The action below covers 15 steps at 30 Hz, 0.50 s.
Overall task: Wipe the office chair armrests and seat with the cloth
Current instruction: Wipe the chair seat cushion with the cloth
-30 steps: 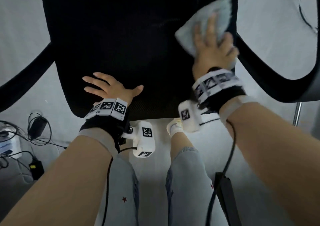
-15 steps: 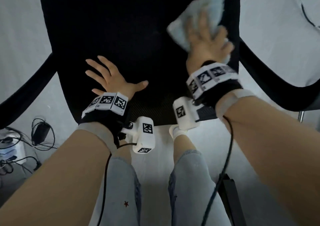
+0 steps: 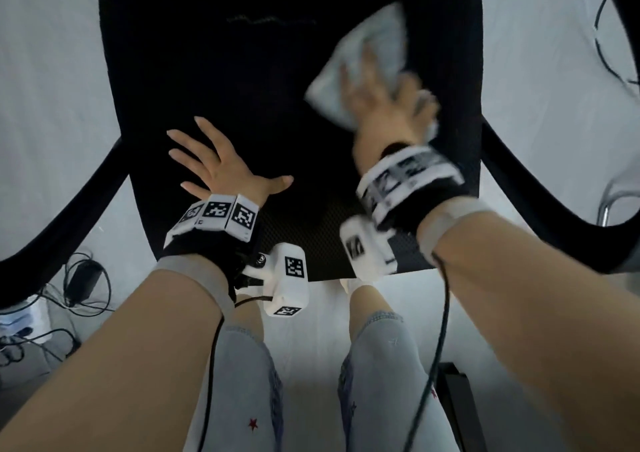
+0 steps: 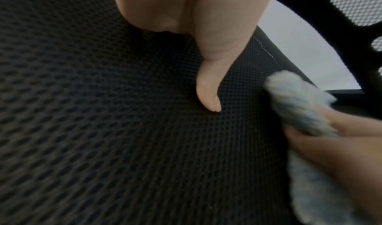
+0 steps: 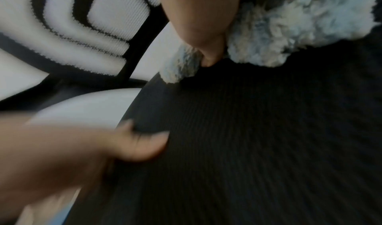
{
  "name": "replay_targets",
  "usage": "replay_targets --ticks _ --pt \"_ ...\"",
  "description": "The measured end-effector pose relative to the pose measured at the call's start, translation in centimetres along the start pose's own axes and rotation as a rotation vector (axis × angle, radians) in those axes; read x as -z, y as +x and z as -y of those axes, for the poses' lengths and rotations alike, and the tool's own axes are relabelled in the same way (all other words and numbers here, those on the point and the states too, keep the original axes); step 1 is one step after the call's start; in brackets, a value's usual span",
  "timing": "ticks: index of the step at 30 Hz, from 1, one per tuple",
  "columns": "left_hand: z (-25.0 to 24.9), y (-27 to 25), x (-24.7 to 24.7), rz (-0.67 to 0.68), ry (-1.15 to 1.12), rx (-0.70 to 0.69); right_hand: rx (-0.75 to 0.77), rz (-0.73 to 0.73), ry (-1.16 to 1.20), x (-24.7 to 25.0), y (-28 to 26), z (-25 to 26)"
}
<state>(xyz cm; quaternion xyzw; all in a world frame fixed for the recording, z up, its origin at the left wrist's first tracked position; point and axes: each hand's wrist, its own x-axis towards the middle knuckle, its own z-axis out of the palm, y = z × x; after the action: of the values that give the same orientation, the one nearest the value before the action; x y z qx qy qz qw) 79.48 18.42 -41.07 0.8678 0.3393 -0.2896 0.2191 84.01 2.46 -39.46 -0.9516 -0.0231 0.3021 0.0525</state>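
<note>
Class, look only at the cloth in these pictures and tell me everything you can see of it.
The cloth is pale blue-white and fluffy, with a shaggy pile like microfibre. It lies crumpled on the black mesh seat, toward its right rear. The right hand presses on it with spread fingers, and cloth pokes out around them. It is motion-blurred. The left hand rests apart from it.

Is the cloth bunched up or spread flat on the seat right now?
Roughly flat: the cloth lies on the seat beneath the right hand. Blur hides folds.

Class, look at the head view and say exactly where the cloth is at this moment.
The cloth lies on the right side of the black seat, pressed flat under the right hand, near the right armrest and opposite the left hand.
</note>
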Motion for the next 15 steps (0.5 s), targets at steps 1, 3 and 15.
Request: replay_targets --ticks 1,3,15 --pt "-0.3 -0.1 -0.2 -0.013 -0.002 0.014 0.2 0.048 -0.069 -1.1 -1.0 1.1" --pt "-0.5 -0.3 -0.4 -0.049 0.005 0.043 0.531 0.101 -0.193 -2.4 -2.4 1.6" --pt "0.0 0.0 -0.3 0.017 0.001 -0.004 0.179 0.045 -0.044 0.4 0.9 1.4"
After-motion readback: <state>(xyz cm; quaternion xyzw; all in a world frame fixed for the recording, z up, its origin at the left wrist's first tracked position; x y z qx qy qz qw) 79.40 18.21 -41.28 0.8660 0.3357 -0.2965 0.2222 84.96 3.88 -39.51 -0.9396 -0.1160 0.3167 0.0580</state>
